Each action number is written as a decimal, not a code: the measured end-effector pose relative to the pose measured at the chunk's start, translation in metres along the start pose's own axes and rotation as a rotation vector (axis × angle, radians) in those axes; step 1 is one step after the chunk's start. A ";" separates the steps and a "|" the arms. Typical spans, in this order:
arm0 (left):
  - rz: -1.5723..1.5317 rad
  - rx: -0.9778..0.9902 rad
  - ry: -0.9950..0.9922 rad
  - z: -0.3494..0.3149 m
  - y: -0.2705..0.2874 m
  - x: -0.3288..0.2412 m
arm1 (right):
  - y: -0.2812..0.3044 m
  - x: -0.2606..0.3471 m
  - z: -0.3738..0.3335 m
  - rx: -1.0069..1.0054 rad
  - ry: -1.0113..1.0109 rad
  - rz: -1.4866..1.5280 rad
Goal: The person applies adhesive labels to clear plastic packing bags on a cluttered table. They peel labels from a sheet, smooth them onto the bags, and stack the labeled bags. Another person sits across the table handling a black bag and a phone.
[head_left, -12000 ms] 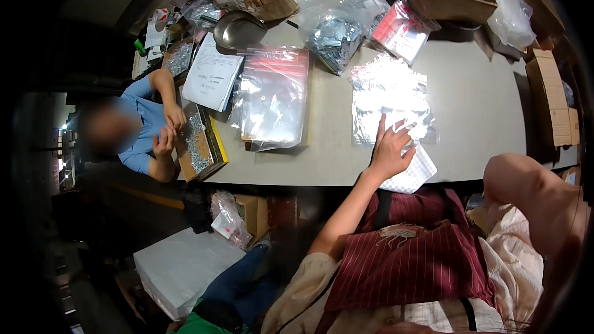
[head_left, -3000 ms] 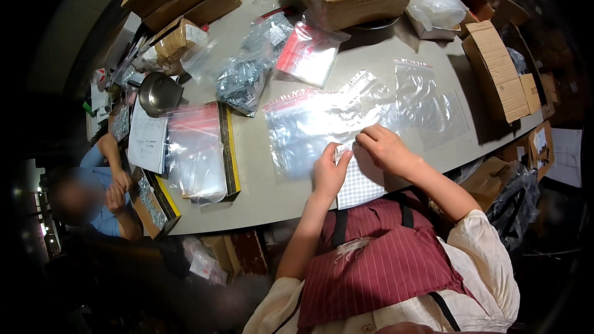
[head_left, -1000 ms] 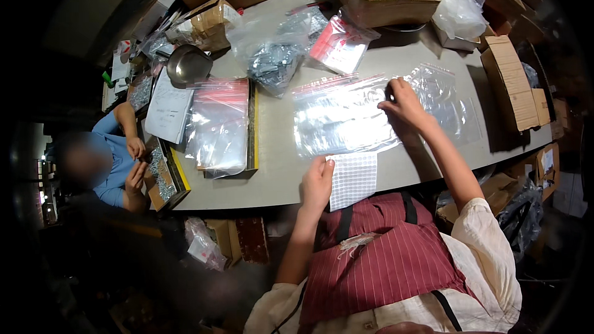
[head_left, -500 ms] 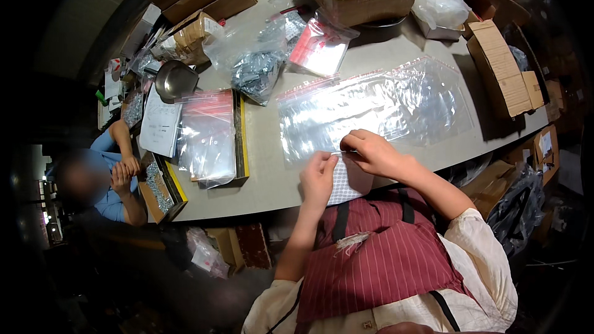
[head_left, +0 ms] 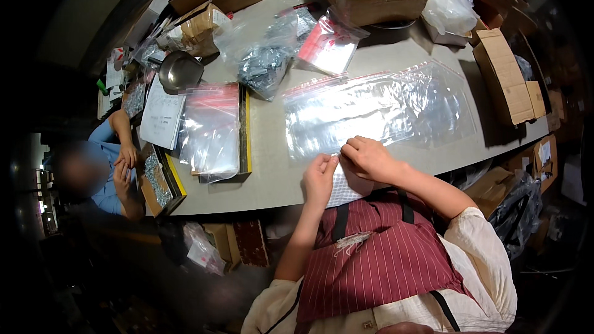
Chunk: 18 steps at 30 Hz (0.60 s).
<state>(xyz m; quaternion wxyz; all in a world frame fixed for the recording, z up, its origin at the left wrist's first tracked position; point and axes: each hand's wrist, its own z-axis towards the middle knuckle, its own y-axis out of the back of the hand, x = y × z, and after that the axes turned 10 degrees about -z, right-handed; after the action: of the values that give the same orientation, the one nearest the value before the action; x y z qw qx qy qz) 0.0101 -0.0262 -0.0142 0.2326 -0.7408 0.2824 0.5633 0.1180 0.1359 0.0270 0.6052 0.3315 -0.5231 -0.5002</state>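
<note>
Your left hand (head_left: 319, 180) pinches the sheet (head_left: 345, 192), just on your side of the bags (head_left: 322, 117); the grip of your right hand (head_left: 369, 159) I cannot tell. If the left loosens, the sheet could slip.

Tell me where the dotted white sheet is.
In the head view, the dotted white sheet is right of and below centre, at the near edge of the table, in the left hand, with the right hand over its top.
</note>
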 end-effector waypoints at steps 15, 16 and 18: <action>-0.005 0.010 0.098 0.000 0.011 -0.015 | -0.008 -0.158 -0.001 -0.100 -0.733 0.764; -0.027 0.004 0.088 0.001 0.012 -0.009 | -0.007 -0.155 0.001 -0.110 -0.668 0.676; -0.070 -0.006 0.069 0.003 0.013 0.005 | -0.007 -0.147 0.006 -0.131 -0.539 0.501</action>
<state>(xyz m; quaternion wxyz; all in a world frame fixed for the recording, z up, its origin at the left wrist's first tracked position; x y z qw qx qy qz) 0.0003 -0.0349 -0.0202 0.2400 -0.7699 0.2628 0.5297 0.1179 0.2746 -0.0221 0.5692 0.0103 -0.6954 -0.4385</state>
